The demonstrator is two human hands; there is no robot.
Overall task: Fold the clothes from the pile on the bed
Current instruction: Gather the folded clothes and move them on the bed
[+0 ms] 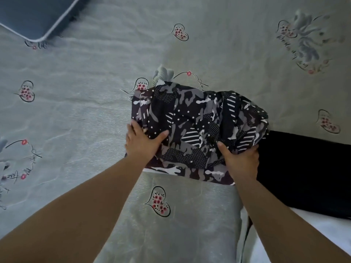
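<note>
A black, grey and white camouflage-patterned garment (191, 126) lies partly folded on the bed. My left hand (142, 143) rests flat on its left edge, fingers spread and pressing down. At the right side my right hand (241, 160) grips a bunched fold of the same garment, thumb on top and fingers curled under the cloth. A black garment (303, 173) lies just right of my right hand, touching the patterned one. A small grey ribbed piece of cloth (164, 74) pokes out behind the patterned garment.
The bed carries a pale green sheet (85, 111) printed with hearts and flowers. A blue pillow or cushion (32, 14) with white piping sits at the far left corner. White fabric (326, 230) shows at the lower right edge.
</note>
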